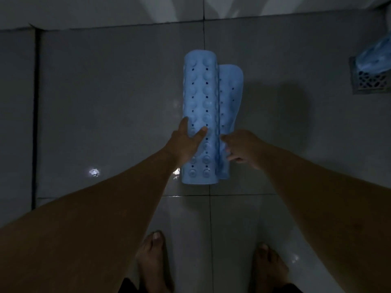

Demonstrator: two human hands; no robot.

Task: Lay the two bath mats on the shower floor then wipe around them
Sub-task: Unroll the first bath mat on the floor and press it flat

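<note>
A light blue rubber bath mat (201, 92) lies rolled up on the grey tiled shower floor (105, 102), its suction cups and small holes facing up. An unrolled flap (231, 96) of it lies flat to the right of the roll. My left hand (186, 140) rests on the left side of the roll, fingers spread over it. My right hand (239, 149) pinches the lower edge of the flap. Only this one rolled bundle shows; I cannot tell whether it holds both mats.
A square floor drain grate (370, 81) sits at the right edge, with a crumpled blue and white thing (374, 56) partly over it. The tiled wall (190, 9) runs along the top. My bare feet (154, 261) stand on the wet tile below the mat.
</note>
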